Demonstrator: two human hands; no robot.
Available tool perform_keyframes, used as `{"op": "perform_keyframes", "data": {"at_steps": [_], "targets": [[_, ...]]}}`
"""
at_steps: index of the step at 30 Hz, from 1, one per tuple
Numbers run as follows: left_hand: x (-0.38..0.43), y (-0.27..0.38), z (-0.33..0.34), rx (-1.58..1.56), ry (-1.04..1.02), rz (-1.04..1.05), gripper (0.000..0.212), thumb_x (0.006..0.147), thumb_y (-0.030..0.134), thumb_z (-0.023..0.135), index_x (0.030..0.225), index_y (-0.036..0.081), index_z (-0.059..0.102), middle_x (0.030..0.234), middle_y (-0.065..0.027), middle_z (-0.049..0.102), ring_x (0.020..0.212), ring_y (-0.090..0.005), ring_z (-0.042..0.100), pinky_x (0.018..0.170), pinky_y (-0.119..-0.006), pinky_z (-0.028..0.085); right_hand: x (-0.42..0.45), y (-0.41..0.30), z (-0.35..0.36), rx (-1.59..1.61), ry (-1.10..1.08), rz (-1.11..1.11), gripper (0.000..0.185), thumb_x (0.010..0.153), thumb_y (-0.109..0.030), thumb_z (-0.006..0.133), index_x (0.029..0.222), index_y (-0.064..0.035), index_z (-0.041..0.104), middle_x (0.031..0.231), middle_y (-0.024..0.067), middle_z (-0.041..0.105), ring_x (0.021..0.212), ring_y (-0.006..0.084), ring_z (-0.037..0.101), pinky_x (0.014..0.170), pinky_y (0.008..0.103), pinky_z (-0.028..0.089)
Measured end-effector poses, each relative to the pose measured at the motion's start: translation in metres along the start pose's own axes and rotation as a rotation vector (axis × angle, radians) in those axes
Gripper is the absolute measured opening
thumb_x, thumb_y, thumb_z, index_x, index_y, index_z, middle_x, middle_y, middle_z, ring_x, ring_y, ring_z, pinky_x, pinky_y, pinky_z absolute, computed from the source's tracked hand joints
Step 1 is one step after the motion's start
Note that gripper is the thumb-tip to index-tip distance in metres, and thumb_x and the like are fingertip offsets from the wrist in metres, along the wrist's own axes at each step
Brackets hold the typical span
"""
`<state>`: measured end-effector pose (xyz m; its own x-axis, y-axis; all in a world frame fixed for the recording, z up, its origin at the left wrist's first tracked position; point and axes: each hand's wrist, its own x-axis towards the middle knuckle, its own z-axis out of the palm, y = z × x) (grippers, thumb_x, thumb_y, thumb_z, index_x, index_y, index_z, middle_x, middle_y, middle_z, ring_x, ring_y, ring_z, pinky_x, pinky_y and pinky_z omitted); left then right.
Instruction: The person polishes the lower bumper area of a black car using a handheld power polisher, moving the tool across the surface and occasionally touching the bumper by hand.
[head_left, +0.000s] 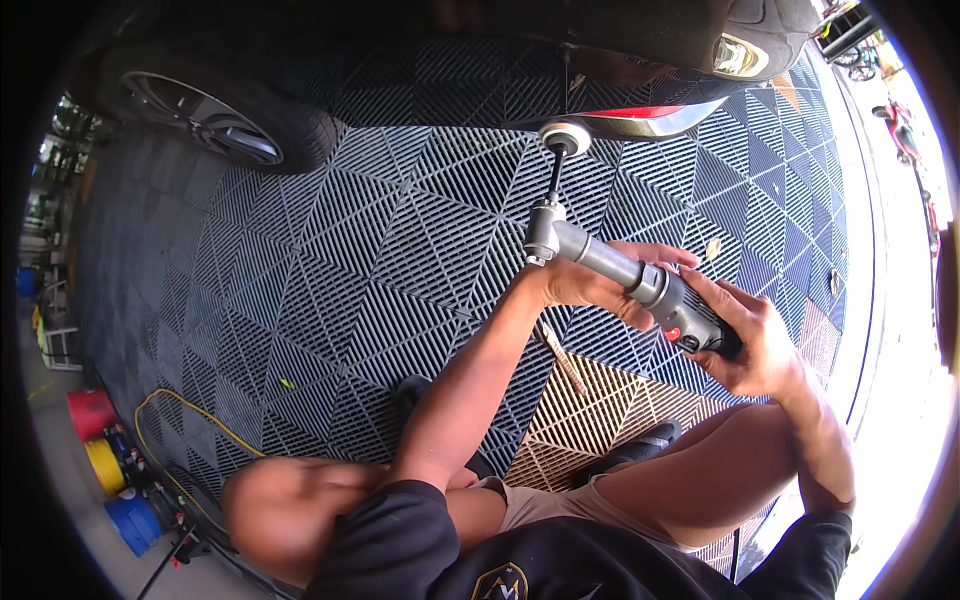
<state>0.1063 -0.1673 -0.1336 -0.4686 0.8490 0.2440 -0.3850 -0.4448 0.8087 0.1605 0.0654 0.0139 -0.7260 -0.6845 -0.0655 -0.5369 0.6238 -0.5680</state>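
Note:
A grey and black cordless mini polisher (585, 247) is held at a slant between my two hands. My left hand (574, 283) cradles its neck from beneath, thumb and fingers on either side. Around the black rear body with its red button closes my right hand (757, 352). From the angled head a dark extension shaft (556, 174) leads to a round white pad (568, 138). The pad sits at the lower edge of a glossy black car bumper (480, 90), beside a red reflector (637, 112); whether it touches the paint I cannot tell.
A wheel (217, 124) stands at the upper left. Ribbed floor tiles (337, 262) bear dry leaves (713, 249) and a brown strip-like thing (564, 360). At lower left, a yellow cord (187, 405) runs near red (91, 414), yellow (103, 466) and blue reels (133, 521). My bent knees flank the work.

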Motion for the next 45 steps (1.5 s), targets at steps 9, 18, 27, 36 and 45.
{"op": "perform_keyframes", "data": {"at_steps": [9,18,27,36,45], "targets": [[0.008,0.004,0.003,0.005,0.050,0.050,0.099,0.070,0.018,0.096,0.154,0.002,0.045,0.132,-0.0100,0.065,0.126,-0.0222,0.061,0.112,-0.039,0.049,-0.001,0.009,-0.004,-0.021,-0.025,-0.004,0.095,0.067,-0.006,0.080,0.155,-0.0095,0.046,0.106,0.0173,0.072,0.075,0.0359,0.074,0.065,0.0426,0.063],[-0.003,0.008,-0.005,0.065,0.070,0.065,0.104,0.067,0.015,0.095,0.155,0.000,0.042,0.132,-0.0118,0.065,0.131,-0.0247,0.059,0.117,-0.042,0.044,0.013,0.003,-0.001,-0.033,-0.057,0.000,0.096,0.066,-0.006,0.079,0.156,-0.0106,0.045,0.099,0.0136,0.070,0.068,0.0330,0.072,0.062,0.0426,0.061],[-0.010,0.017,-0.016,0.120,0.048,0.067,0.110,0.066,0.016,0.097,0.157,-0.003,0.037,0.135,-0.0159,0.063,0.132,-0.0269,0.059,0.114,-0.042,0.047,0.020,0.000,0.003,-0.060,-0.055,0.000,0.094,0.068,-0.006,0.080,0.155,-0.0101,0.047,0.097,0.0123,0.070,0.065,0.0310,0.071,0.059,0.0415,0.060],[-0.002,0.014,-0.016,0.080,-0.011,0.067,0.110,0.068,0.011,0.097,0.158,-0.002,0.034,0.132,-0.0130,0.063,0.127,-0.0244,0.060,0.111,-0.039,0.050,0.013,-0.001,0.000,-0.083,-0.040,0.005,0.095,0.066,-0.005,0.079,0.155,-0.0099,0.048,0.095,0.0108,0.069,0.063,0.0293,0.070,0.058,0.0415,0.059],[0.015,0.010,-0.011,0.145,-0.025,0.076,0.110,0.066,0.016,0.099,0.157,-0.001,0.038,0.130,-0.0116,0.063,0.127,-0.0215,0.058,0.111,-0.039,0.050,-0.004,0.000,-0.007,-0.075,-0.028,0.058,0.096,0.064,-0.004,0.079,0.154,-0.0094,0.048,0.103,0.0135,0.071,0.069,0.0315,0.073,0.063,0.0403,0.062]]}}
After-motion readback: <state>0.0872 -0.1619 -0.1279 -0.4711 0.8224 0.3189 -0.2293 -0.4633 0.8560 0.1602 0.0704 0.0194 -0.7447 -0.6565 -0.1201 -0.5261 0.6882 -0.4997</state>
